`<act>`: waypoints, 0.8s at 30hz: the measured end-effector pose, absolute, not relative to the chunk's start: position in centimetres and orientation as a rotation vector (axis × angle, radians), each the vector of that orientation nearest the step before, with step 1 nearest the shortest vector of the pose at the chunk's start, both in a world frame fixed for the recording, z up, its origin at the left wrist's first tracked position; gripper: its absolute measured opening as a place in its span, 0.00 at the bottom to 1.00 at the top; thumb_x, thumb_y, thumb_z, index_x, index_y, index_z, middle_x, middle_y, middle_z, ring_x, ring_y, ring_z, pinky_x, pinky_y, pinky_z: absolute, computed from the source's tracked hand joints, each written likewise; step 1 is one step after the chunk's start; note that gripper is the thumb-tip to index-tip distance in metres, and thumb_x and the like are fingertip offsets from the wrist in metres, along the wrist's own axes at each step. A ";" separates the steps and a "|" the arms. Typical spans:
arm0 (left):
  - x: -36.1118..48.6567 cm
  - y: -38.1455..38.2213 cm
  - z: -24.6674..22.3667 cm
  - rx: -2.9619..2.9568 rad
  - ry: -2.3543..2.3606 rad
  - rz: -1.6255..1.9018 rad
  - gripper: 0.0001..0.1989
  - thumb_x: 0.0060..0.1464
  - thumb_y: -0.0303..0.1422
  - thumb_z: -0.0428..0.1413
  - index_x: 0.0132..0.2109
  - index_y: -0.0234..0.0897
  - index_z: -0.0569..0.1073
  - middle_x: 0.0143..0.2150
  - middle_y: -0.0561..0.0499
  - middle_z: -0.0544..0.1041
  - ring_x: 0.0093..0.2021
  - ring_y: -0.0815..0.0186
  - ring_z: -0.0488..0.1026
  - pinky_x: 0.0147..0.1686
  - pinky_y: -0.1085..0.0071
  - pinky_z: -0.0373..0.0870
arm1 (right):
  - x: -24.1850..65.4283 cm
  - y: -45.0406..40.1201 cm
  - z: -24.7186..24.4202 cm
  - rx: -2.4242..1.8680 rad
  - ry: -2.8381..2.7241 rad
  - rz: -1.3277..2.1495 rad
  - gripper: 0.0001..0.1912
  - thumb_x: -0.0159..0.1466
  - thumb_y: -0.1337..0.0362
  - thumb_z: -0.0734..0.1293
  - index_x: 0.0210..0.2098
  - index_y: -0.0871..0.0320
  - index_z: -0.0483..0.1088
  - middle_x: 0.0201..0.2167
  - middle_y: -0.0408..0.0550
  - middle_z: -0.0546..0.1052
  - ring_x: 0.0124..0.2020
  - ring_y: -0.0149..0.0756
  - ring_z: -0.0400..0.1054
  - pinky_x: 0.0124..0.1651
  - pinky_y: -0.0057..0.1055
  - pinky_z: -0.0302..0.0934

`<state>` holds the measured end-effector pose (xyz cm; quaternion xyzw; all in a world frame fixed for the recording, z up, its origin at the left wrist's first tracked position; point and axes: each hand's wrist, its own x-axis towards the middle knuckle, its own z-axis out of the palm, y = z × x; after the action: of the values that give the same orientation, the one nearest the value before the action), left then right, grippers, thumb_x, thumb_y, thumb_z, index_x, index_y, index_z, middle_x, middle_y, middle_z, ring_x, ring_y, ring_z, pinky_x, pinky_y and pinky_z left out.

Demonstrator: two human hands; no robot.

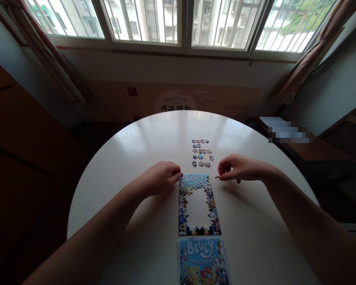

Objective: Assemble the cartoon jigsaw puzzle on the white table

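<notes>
A partly assembled jigsaw puzzle with a "Bluey" heading lies on the white round table, its middle open to the tabletop. At its upper left corner is my left hand, fingers curled and closed, fingertips touching or very near the edge. Whether anything sits between them is hidden. Right of the puzzle's top, my right hand pinches a small puzzle piece between thumb and finger, just above the table. Several loose puzzle pieces lie in rough rows beyond the puzzle.
A printed reference picture with the same heading lies directly below the puzzle, nearest me. Past the table's far edge stands a printed box or panel under the window. To the right is a dark wooden piece of furniture.
</notes>
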<state>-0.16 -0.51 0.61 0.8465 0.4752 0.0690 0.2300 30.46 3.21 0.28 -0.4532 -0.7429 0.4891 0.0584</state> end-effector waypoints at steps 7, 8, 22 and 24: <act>0.4 -1.2 0.2 2.441 1.113 0.335 0.07 0.59 0.34 0.57 0.37 0.38 0.78 0.38 0.48 0.77 0.34 0.67 0.70 0.35 0.68 0.66 | 26.3 0.3 0.7 -1.226 -2.255 1.512 0.08 0.60 0.60 0.70 0.37 0.57 0.78 0.31 0.46 0.80 0.26 0.30 0.70 0.20 0.22 0.61; 0.4 -1.2 0.1 2.446 1.087 0.335 0.06 0.58 0.33 0.57 0.37 0.38 0.79 0.39 0.49 0.78 0.35 0.67 0.71 0.36 0.68 0.66 | 25.8 0.1 0.4 -1.200 -2.255 1.480 0.08 0.60 0.62 0.70 0.37 0.56 0.79 0.32 0.46 0.81 0.28 0.31 0.71 0.23 0.23 0.62; 0.3 -1.1 -0.8 2.402 0.954 0.325 0.11 0.54 0.27 0.59 0.39 0.45 0.84 0.43 0.50 0.79 0.43 0.64 0.75 0.45 0.66 0.70 | 23.8 -0.8 -1.4 -1.253 -2.212 1.284 0.10 0.58 0.69 0.69 0.36 0.54 0.83 0.33 0.46 0.83 0.31 0.33 0.75 0.34 0.29 0.67; 0.3 -1.2 -0.7 2.412 0.956 0.318 0.11 0.54 0.27 0.59 0.39 0.46 0.84 0.44 0.50 0.79 0.43 0.64 0.74 0.45 0.66 0.69 | 23.8 -0.9 -1.3 -1.273 -2.239 1.241 0.10 0.58 0.68 0.69 0.36 0.53 0.83 0.34 0.45 0.84 0.31 0.33 0.75 0.34 0.29 0.67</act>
<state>0.32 -1.20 -0.70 0.8908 0.3531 0.1175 0.2608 23.79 -0.91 -1.25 -0.4407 -0.7753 0.4299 0.1409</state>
